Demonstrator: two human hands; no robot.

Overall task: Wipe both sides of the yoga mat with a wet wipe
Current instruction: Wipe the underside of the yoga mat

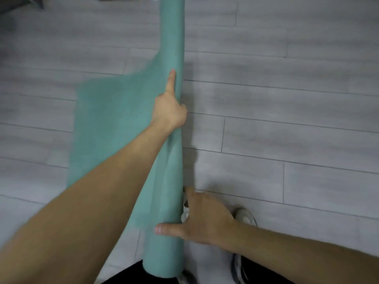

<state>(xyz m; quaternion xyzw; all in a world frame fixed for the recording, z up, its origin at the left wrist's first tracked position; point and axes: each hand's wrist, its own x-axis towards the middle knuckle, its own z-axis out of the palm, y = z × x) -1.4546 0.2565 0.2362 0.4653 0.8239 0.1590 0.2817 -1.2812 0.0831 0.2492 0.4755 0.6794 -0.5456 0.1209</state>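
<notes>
Your left hand [170, 111] grips the rolled green yoga mat [172, 33] partway along, fingers wrapped behind it and thumb laid straight along the roll. Your right hand [203, 220] holds the nearer end, thumb pressed across the front, fingers hidden behind. The mat is held above the grey plank floor [287, 99], a loose flap hanging out to the left. A shoe [245, 217] shows below your right wrist.
</notes>
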